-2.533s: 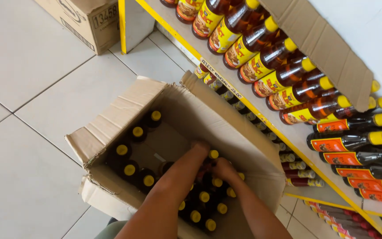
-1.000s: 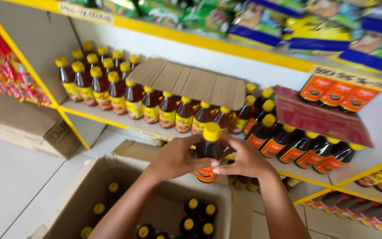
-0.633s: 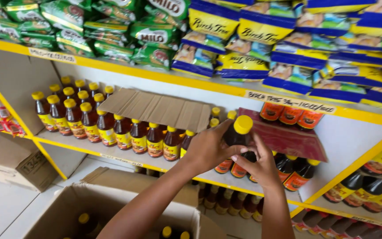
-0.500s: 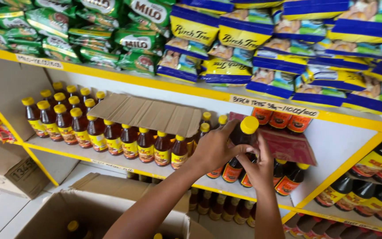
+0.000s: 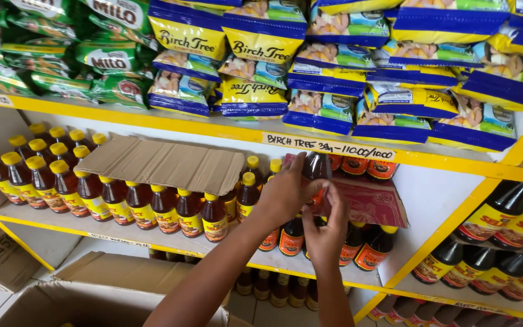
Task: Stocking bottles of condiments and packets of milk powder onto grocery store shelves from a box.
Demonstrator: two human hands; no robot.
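Both hands are raised to the middle shelf (image 5: 171, 242) of a yellow-edged rack. The left hand (image 5: 286, 191) is closed around the body of a dark sauce bottle (image 5: 315, 172), fingers wrapped over its side; the right hand (image 5: 328, 224) is closed on the same bottle from below, fingers curled against its lower label. The bottle stands roughly upright, held above a second tier of like bottles, just in front of a red cardboard sheet (image 5: 373, 203) that lies over the lower bottles. To the left, a brown cardboard sheet (image 5: 161, 163) covers a row of yellow-capped bottles (image 5: 92, 188) standing on the shelf. The shelf above carries blue-and-yellow pouches (image 5: 328, 112) and green pouches (image 5: 49, 60). Larger dark bottles (image 5: 491, 218) lie on their sides at the right. An open cardboard box (image 5: 92, 300) stands below, under the forearms.
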